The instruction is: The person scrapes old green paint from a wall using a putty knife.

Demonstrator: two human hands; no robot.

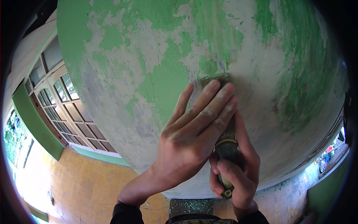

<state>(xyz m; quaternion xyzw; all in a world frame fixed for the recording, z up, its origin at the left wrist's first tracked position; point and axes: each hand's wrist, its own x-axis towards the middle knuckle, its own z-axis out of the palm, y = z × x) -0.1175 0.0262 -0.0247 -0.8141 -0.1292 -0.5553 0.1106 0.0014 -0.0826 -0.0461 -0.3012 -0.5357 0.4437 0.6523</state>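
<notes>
A wall [160,86] with peeling green paint and bare grey-white patches fills most of the view. My right hand [242,171] is wrapped round the dark and yellowish handle of a paint scraper [226,149], its blade pointing up along the wall. Over the blade lies my left hand [197,127], palm down with fingers stretched out, pressing it against the surface. Only the blade's top edge shows past my fingertips, with green paint scrapings on it. The fingers of my left hand look dusty.
To the left stand wooden doors [71,108] with glass panes and a green pillar [33,123]. Yellowish floor tiles [93,190] run below the wall. Green paint flakes [195,205] lie on a dark patch at its foot. An opening [332,149] shows at the right edge.
</notes>
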